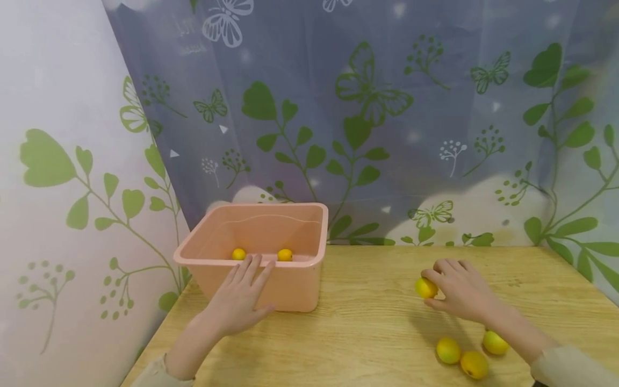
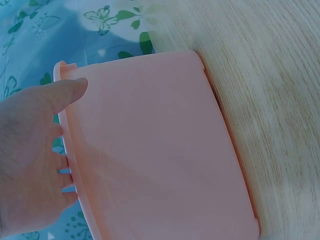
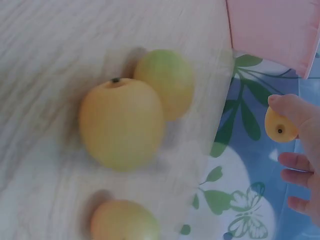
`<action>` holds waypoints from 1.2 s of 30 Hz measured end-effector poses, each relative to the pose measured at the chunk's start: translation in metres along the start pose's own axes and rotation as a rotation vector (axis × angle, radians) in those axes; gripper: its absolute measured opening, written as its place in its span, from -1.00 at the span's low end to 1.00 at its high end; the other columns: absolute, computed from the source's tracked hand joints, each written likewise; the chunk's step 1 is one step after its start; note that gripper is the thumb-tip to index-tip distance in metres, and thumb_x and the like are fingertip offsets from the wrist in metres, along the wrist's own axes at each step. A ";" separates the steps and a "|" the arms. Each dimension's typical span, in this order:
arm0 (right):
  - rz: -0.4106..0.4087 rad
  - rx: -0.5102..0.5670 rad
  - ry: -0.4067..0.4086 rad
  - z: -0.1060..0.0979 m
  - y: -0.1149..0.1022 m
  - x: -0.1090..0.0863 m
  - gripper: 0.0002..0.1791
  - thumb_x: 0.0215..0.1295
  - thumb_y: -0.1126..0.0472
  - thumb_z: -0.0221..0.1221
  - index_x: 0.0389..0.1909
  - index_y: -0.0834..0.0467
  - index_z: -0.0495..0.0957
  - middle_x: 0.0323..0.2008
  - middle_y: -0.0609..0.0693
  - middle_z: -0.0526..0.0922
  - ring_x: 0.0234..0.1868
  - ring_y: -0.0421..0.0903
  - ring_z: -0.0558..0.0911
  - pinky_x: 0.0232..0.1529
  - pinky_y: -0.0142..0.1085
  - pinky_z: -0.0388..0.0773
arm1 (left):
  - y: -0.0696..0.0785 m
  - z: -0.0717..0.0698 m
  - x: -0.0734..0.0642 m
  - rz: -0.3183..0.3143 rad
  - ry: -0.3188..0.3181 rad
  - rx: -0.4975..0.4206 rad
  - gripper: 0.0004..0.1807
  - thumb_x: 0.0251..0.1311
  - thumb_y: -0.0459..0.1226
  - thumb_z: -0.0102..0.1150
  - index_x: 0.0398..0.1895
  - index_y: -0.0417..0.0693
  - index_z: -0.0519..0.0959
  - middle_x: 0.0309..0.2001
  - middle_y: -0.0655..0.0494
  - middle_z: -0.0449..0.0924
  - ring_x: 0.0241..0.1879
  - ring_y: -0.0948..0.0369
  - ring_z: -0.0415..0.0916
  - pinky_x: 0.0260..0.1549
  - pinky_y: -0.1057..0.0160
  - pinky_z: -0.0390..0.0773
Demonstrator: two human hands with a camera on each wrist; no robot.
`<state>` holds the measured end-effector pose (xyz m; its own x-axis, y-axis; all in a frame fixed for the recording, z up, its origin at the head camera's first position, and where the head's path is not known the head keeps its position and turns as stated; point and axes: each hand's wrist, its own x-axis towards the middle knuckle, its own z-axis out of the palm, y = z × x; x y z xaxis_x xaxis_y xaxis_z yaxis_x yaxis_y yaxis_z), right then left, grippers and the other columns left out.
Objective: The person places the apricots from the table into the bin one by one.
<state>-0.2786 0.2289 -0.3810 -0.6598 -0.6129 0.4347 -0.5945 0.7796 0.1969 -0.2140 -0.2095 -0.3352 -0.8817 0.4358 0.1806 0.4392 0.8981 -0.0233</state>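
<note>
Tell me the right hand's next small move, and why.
I would probably carry the yellow fruit leftward toward the pink bin: the right hand already pinches it, apparently clear of the table, and two similar fruits lie inside the bin.

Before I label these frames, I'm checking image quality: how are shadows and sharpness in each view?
Head view: a soft shadow falls on the tabletop below the right hand; left wrist view: a thin dark shadow edges the pink bin along its base; right wrist view: the nearest yellow fruits look pale and slightly soft, with faint shadows beside them.
</note>
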 end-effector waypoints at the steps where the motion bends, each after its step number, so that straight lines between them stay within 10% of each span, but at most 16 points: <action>1: 0.000 0.003 -0.004 -0.002 -0.001 0.002 -0.48 -0.19 -0.07 0.43 -0.19 0.09 0.57 -0.39 -0.07 0.40 -0.31 -0.02 0.42 -0.23 -0.01 0.41 | 0.000 0.000 0.000 0.000 -0.001 0.000 -0.13 0.21 0.06 0.07 0.43 -0.20 0.00 0.40 -0.33 -0.16 0.38 -0.20 -0.23 0.30 -0.13 -0.12; 36: -0.155 -0.034 0.104 -0.019 -0.036 0.069 -0.47 -0.18 -0.13 0.41 -0.21 0.08 0.55 -0.39 -0.03 0.44 -0.28 0.03 0.47 -0.19 -0.03 0.40 | 0.001 -0.001 -0.001 -0.011 -0.004 -0.001 -0.14 0.20 0.04 0.08 0.42 -0.21 0.01 0.40 -0.34 -0.16 0.37 -0.20 -0.22 0.30 -0.13 -0.11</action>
<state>-0.2938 0.1612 -0.3412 -0.5095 -0.7107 0.4850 -0.6680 0.6820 0.2977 -0.2126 -0.2094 -0.3343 -0.8869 0.4266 0.1772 0.4300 0.9026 -0.0204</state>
